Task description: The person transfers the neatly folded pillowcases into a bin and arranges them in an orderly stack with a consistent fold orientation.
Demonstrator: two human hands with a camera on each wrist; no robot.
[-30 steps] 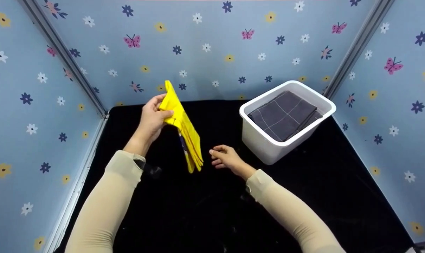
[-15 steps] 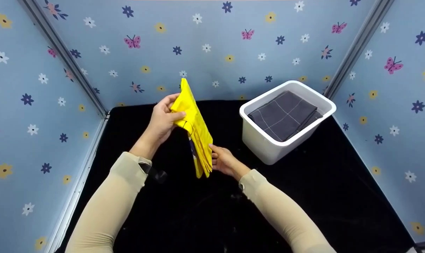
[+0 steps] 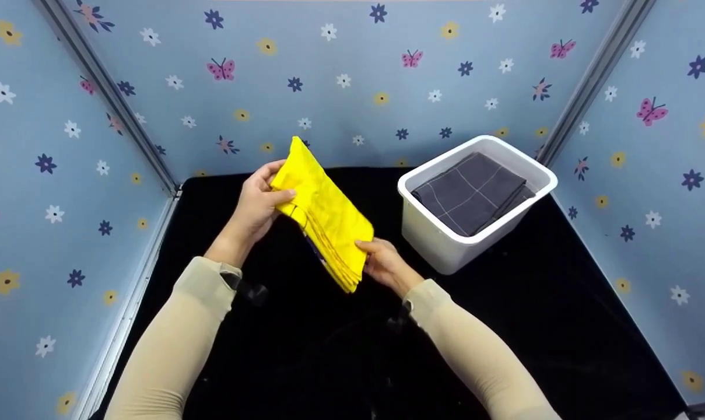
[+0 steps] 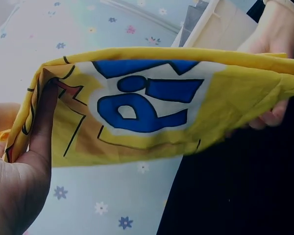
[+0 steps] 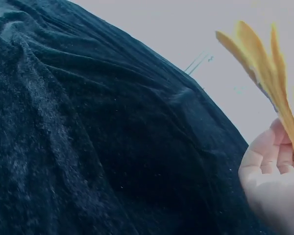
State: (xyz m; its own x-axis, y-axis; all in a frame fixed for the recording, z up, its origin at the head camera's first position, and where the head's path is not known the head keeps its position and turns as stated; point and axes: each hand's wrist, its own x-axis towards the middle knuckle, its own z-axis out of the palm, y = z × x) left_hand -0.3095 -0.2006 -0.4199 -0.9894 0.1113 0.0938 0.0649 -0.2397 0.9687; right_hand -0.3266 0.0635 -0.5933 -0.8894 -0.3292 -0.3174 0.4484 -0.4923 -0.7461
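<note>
A folded yellow cloth (image 3: pixel 332 213) is held up in the air, slanting down to the right. In the left wrist view its underside carries a blue and white print with black lines. At the upper left end, my left hand (image 3: pixel 256 201) pinches it, thumb on the near face. My right hand (image 3: pixel 387 265) grips the lower right corner, with the thumb on top and the other fingers mostly hidden behind. Several fabric layers (image 5: pixel 264 63) fan apart at one end in the right wrist view.
A white plastic bin (image 3: pixel 434 248) stands at the right, with folded dark grey cloth (image 3: pixel 474 186) marked by pale grid lines inside. Black velvety fabric (image 3: pixel 305 350) covers the table. Flower-patterned blue panels (image 3: pixel 352 70) enclose the back and sides.
The right hand has moved from beside the cloth to gripping its lower corner. The cloth's lower end has swung rightward, turning more of its broad yellow face into view. The bin stays put.
</note>
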